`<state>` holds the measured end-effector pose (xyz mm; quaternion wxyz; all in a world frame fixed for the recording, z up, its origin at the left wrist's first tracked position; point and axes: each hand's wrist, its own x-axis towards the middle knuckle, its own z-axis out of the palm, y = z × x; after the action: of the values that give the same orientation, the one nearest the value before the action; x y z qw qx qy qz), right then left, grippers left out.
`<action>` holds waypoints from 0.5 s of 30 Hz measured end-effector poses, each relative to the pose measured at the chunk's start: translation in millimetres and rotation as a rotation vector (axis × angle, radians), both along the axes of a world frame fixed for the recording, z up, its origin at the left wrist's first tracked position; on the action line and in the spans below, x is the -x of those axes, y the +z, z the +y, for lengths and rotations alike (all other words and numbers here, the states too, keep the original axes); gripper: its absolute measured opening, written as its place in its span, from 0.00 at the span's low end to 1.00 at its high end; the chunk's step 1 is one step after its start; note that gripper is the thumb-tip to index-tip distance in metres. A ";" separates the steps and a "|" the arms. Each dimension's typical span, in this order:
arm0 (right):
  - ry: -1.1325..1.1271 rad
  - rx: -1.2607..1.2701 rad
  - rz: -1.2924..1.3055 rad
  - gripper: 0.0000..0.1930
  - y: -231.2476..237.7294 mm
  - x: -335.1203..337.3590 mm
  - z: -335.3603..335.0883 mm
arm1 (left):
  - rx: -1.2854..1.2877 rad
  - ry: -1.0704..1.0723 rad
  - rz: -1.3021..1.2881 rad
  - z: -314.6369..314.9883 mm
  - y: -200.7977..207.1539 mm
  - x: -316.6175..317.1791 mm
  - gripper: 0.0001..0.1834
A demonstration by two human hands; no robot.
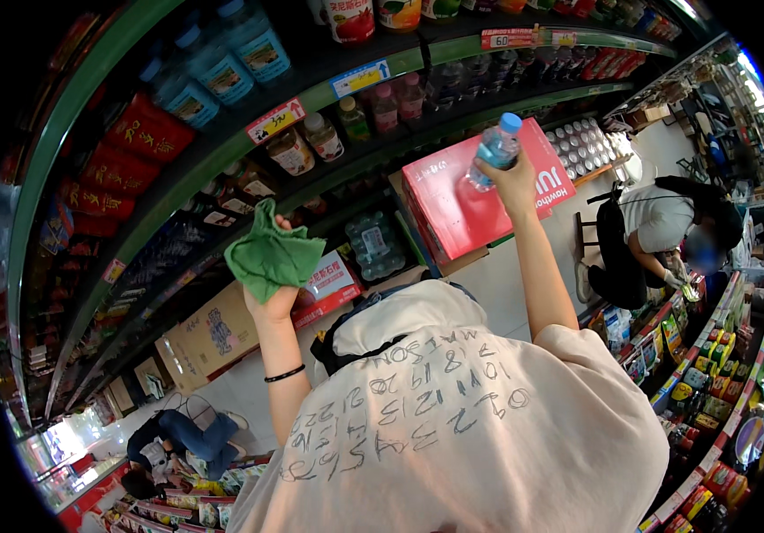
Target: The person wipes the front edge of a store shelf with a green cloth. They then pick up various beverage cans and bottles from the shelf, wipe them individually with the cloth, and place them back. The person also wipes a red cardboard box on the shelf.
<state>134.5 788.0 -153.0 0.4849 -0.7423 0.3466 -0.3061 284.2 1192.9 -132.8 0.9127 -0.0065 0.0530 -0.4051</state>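
A green cloth (268,253) is draped over my left hand (277,302), whose fingers are partly covered by it; a fingertip shows at its upper edge. My left hand is near the lower shelf. Farther right, my right hand (510,182) is wrapped round a clear plastic bottle (499,142) with a blue cap, held tilted with the cap pointing away from me. Behind the bottle is a large red carton (439,200); I cannot tell whether the bottle touches it.
Green-edged shelves (328,89) of drinks curve across the front and left. Beyond my left hand stand brown cartons (209,342) and shrink-wrapped bottles (375,247) low down. One person (657,222) crouches at right, another (191,440) at lower left. A snack rack (710,382) lines the right.
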 end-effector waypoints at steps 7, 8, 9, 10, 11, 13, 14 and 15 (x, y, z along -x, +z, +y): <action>-0.090 -0.031 -0.156 0.31 -49.8 14.8 -48.7 | 0.041 0.125 -0.138 -2.9 -3.1 0.6 0.29; -0.050 -0.031 -0.141 0.29 -47.2 13.0 -50.0 | 0.039 0.139 -0.104 -6.7 -4.7 -1.6 0.28; -0.044 -0.042 -0.134 0.30 -46.4 11.7 -47.5 | 0.044 0.133 -0.098 -9.8 -5.9 -1.8 0.26; -0.037 -0.053 -0.128 0.30 -45.4 12.1 -43.9 | 0.050 0.128 -0.092 -12.8 -6.7 -0.9 0.25; -0.033 -0.058 -0.122 0.31 -42.2 11.8 -41.0 | 0.061 0.121 -0.088 -17.1 -7.6 -1.7 0.24; -0.043 -0.032 -0.110 0.33 -50.1 13.3 -44.3 | 0.123 0.099 -0.031 -22.4 -15.1 0.5 0.26; -0.044 -0.004 -0.075 0.33 -59.0 14.5 -51.3 | 0.070 0.111 -0.015 -25.3 -18.9 2.1 0.26; -0.014 -0.050 -0.109 0.35 -81.4 22.1 -65.3 | 0.022 0.115 -0.005 -28.9 -19.6 1.0 0.27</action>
<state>112.4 722.7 -234.4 0.5191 -0.7098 0.3324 -0.3408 283.2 1164.0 -152.3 0.9345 -0.0188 0.0459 -0.3524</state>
